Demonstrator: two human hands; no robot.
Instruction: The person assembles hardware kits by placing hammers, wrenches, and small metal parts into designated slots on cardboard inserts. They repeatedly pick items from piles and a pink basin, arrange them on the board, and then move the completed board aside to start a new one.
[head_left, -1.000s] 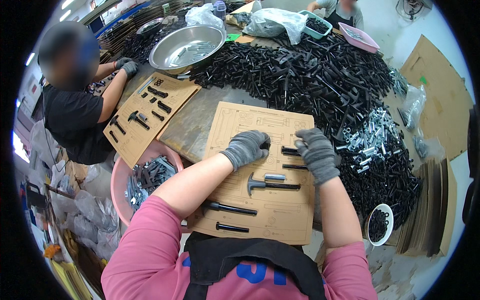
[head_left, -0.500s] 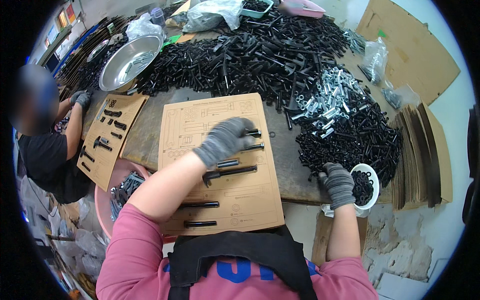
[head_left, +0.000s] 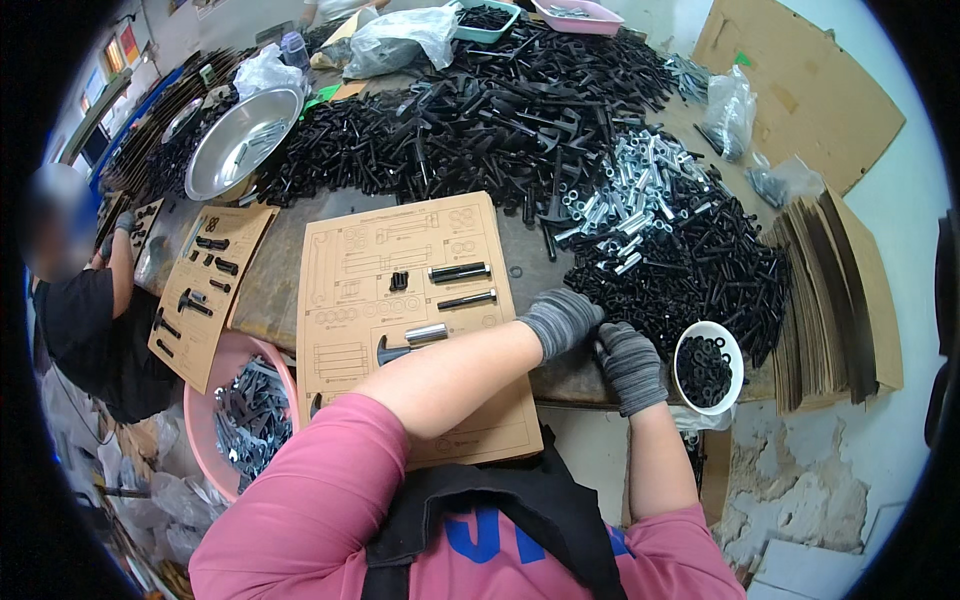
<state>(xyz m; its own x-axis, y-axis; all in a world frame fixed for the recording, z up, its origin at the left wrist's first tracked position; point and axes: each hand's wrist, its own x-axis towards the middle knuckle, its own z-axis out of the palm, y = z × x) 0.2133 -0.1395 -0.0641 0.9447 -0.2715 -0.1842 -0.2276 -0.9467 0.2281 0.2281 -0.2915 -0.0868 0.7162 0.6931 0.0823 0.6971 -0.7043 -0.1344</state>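
Observation:
Both of my hands wear grey knit gloves and meet at the table's front edge, right of a printed cardboard sheet (head_left: 400,250). My left hand (head_left: 560,318) reaches across toward my right hand (head_left: 630,362); their fingers touch, and whether they pinch a small part is hidden. On the sheet lie black bolts (head_left: 460,271), a small black piece (head_left: 398,281), a silver cylinder (head_left: 427,333) and a black hammer-shaped part (head_left: 392,351). A white bowl (head_left: 708,366) of black washers sits just right of my right hand.
A big heap of black parts (head_left: 480,110) and silver tubes (head_left: 625,200) covers the table. A stack of cardboard sheets (head_left: 835,290) stands at the right. A pink tub (head_left: 245,415) of parts sits lower left. A co-worker (head_left: 80,290) at left fills another sheet (head_left: 205,290) near a steel basin (head_left: 240,140).
My left hand has left the cardboard sheet and swung right to meet my right hand, which came back from the white bowl. My view shifted right.

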